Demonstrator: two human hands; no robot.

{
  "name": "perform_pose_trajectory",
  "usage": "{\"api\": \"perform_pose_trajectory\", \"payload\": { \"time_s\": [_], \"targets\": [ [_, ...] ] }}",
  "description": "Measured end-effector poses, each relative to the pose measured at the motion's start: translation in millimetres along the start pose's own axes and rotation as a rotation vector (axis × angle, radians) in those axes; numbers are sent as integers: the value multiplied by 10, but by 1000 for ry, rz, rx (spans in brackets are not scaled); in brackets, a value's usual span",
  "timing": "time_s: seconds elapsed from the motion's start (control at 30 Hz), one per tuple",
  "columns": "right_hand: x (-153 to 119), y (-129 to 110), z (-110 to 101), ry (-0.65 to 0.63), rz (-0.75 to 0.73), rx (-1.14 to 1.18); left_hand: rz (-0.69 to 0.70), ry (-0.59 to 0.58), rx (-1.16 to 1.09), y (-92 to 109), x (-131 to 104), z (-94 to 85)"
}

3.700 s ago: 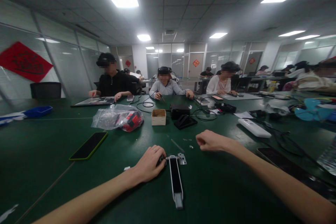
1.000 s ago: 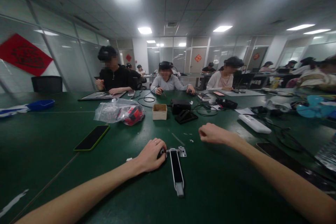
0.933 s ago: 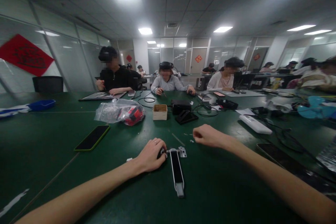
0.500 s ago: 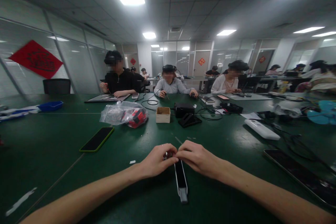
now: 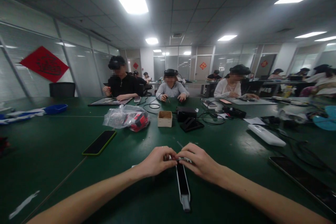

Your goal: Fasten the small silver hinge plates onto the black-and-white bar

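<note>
A slim pen-shaped device (image 5: 183,180) lies on the green table, pointing towards me. It has a white rim, a long black face and a grey tip (image 5: 186,203) at the near end. My left hand (image 5: 159,161) is closed, thumb and fingers pinching at the far end of the device. From the other side my right hand (image 5: 198,159) meets it, fingers bent and closed on the same end. The fingertips of both hands touch and cover that end. A small pale piece shows under my right fingers, too hidden to name.
A phone with a green edge (image 5: 99,142) lies left. Beyond my hands are a plastic bag (image 5: 118,116), a small cardboard box (image 5: 165,119) and a black stand (image 5: 191,125). On the right lie a white device (image 5: 265,134), a dark phone (image 5: 301,178) and cables. Several people sit opposite.
The view has tilted up slightly, so the table scene sits lower. My right fingers have spread a little over the device's far end. Across the table, one person's hands have drawn closer together.
</note>
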State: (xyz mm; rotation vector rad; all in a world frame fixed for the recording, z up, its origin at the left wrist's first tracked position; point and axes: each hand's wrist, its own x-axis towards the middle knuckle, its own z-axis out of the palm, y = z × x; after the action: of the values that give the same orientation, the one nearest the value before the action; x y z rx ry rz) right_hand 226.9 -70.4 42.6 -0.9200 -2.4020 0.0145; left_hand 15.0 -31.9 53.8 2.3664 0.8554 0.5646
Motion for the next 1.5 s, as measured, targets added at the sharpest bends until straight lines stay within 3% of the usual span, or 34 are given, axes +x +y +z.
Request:
{"api": "perform_pose_trajectory", "payload": {
  "time_s": [0.17, 0.33, 0.5, 0.97, 1.5],
  "targets": [
    [-113, 198, 81, 62, 189, 37, -58, 7, 62, -205, 34, -59],
    [-217, 255, 166, 20, 347, 117, -83, -28, 95, -243, 32, -79],
    [-235, 239, 213, -22, 334, 97, -64, -49, 150, -242, 34, -49],
    [-242, 262, 218, -64, 317, 97, -121, -90, 40, -236, 28, -35],
    [-216, 223, 175, -72, 316, 107, -98, 2, 76, -228, 22, 19]
  ]
}}
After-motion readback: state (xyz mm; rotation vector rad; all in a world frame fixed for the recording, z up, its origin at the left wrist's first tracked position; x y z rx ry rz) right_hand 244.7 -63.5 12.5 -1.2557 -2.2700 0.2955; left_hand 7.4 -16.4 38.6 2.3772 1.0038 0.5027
